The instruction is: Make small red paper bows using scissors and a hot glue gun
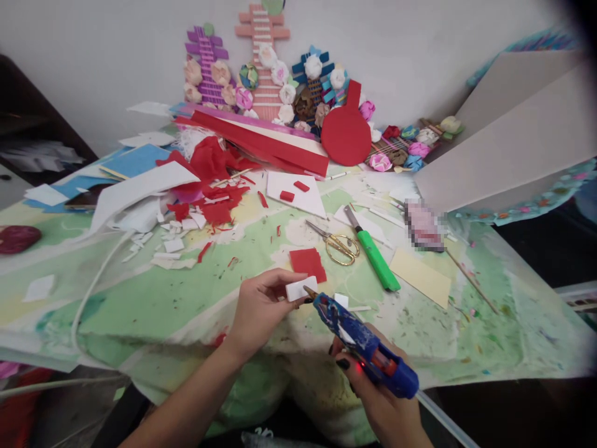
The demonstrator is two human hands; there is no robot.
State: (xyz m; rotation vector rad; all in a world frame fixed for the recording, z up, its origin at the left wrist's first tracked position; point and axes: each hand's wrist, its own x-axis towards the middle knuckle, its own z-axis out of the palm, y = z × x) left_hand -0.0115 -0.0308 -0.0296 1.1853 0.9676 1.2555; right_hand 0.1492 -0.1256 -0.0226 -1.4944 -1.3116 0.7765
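Note:
My left hand [259, 305] pinches a small white rectangular piece [295, 290] above the front of the table. In my right hand [373, 386] is a blue hot glue gun [361, 339], its fingers wrapped around the handle and a red light showing by the thumb. The nozzle tip touches or nearly touches the white piece's face; which of these I cannot tell. A glue stick [445, 417] sticks out of the gun's back end. Just beyond the left hand lies a square of red paper [308, 264], and a small white piece [341, 301] rests beside the nozzle.
Gold-handled scissors [342, 247] and a green utility knife [377, 258] lie beyond my hands. Red and white scraps [219, 202] cover the left side. A red guitar-shaped cutout [346, 134] leans at the back near paper-flower decorations [263, 68]. A large board [508, 130] stands at right.

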